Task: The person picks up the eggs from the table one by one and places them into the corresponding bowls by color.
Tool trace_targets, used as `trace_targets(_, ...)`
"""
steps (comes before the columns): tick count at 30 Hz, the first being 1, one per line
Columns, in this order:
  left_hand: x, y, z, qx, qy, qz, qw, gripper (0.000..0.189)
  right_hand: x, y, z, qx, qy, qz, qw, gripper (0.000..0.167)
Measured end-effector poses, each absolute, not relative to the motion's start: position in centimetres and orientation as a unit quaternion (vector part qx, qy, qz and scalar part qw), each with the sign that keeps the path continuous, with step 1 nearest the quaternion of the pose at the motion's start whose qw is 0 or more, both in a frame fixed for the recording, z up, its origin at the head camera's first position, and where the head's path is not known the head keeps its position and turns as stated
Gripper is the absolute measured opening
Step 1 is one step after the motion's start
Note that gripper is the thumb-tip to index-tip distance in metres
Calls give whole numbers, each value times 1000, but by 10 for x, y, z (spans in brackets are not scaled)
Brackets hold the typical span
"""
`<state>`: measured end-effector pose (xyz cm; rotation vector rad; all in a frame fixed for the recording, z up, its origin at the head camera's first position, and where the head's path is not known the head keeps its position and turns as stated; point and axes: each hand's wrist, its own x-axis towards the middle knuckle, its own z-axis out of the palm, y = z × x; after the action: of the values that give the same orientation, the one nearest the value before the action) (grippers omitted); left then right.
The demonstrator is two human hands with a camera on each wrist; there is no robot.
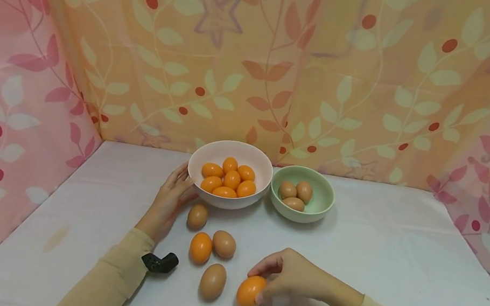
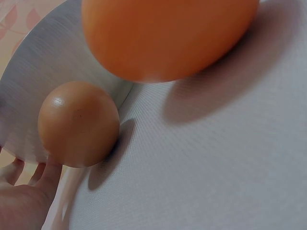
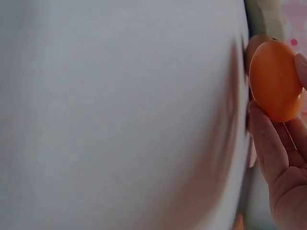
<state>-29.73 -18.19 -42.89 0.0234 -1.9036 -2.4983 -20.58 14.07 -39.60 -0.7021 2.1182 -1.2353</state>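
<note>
My left hand (image 1: 171,201) rests against the left side of a pale pink bowl (image 1: 227,203), its fingers touching the outer wall. Several smooth orange oval fruits (image 1: 231,179) lie inside that bowl. My right hand (image 1: 299,278) pinches another orange oval fruit (image 1: 249,291) between thumb and fingers, low over the cloth; the right wrist view shows a small dark spot on this fruit's (image 3: 274,79) end. To its left is a brown egg (image 1: 213,282). Beyond lie a loose orange fruit (image 1: 201,248), a second brown egg (image 1: 224,244), and a third egg (image 1: 197,217) near the pink bowl.
A light green bowl (image 1: 298,215) with three brown eggs (image 1: 293,203) stands just right of the pink bowl. White cloth (image 1: 386,243) covers the table. Patterned curtains (image 1: 269,70) hang along its back and sides. Black wrist cameras (image 1: 160,262) sit on both sleeves.
</note>
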Motion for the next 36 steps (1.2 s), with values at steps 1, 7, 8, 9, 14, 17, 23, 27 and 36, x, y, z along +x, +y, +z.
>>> trace_targets(1, -297, -182, -429, 7, -606, -795, 0, 61, -209, 140, -394, -262, 795, -466, 287, 35)
trace_targets(7, -298, -182, -429, 6, -606, -796, 1, 61, -233, 133, -379, -245, 796, -489, 260, 40)
trace_targets(8, -298, -182, -429, 5, -606, -796, 1, 61, -237, 132, -375, -240, 796, -493, 255, 41)
trace_targets(9, -297, -182, -430, 5, -606, -796, 2, 61, -241, 130, -372, -237, 797, -496, 250, 42)
trace_targets(14, -297, -183, -430, 6, -609, -793, 0, 62, -259, 121, -354, -225, 802, -509, 218, 42)
trace_targets(17, -296, -183, -429, 7, -611, -792, -1, 62, -268, 115, -345, -218, 806, -513, 200, 41)
trace_targets(23, -296, -181, -429, -1, -611, -792, 1, 62, -285, 105, -335, -201, 818, -515, 157, 42)
trace_targets(27, -296, -181, -429, 1, -613, -790, 1, 62, -300, 98, -335, -177, 820, -525, 144, 43)
trace_targets(36, -295, -182, -429, 1, -612, -791, -1, 61, -328, 89, -336, -117, 811, -555, 141, 43)
